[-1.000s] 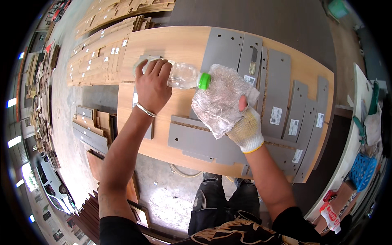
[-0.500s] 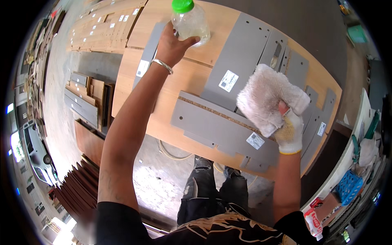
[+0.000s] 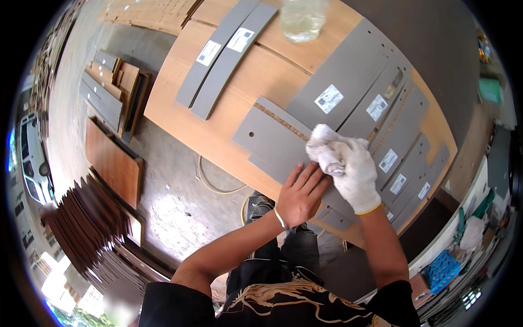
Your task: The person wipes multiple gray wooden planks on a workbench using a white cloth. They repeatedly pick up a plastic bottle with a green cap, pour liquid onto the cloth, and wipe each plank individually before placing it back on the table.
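My right hand [image 3: 353,171], in a white knitted glove with a yellow cuff, is closed on a bunched white fluffy cloth [image 3: 326,143]. The cloth rests on a grey panel [image 3: 260,133] that has a raw chipboard strip and a round hole. My bare left hand [image 3: 301,197], a bracelet on its wrist, lies on the same panel near its front edge. Its fingers are stretched out, their tips close beside the cloth. At the far edge of the view stands a clear plastic jar [image 3: 303,22] with pale liquid; its top is out of the picture.
Several labelled grey panels cover the wooden worktop [image 3: 180,128], and a putty knife [image 3: 393,86] lies on one at the right. Stacked boards [image 3: 111,98] and brown slats [image 3: 87,223] stand at the left. A blue basket [image 3: 442,271] sits at the right; a hose [image 3: 210,185] lies below.
My left hand has let go of the jar and come back to the near panel. My right hand has brought the cloth left and down onto it; my view has shifted.
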The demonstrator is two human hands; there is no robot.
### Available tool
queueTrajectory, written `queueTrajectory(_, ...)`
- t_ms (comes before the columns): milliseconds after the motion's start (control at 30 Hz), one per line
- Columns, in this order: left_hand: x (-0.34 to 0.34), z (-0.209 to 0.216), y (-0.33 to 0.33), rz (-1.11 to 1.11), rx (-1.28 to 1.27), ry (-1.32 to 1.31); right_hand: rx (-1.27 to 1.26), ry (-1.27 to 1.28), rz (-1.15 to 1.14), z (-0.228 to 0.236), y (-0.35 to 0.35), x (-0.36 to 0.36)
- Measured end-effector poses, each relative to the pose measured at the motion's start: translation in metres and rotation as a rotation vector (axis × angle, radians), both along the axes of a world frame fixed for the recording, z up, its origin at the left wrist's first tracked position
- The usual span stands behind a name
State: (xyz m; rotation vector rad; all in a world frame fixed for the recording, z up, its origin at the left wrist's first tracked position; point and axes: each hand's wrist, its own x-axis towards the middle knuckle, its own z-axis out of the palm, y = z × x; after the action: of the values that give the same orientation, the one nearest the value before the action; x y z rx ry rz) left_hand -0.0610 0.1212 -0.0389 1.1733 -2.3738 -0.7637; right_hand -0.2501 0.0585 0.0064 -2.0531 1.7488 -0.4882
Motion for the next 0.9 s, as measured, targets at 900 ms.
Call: queueTrajectory(900, 0.007, -0.047, 0.006, -0.213, -0.085, -0.003, 0.343, -0.096, -0.183, -0.021, -0.131, 0.126)
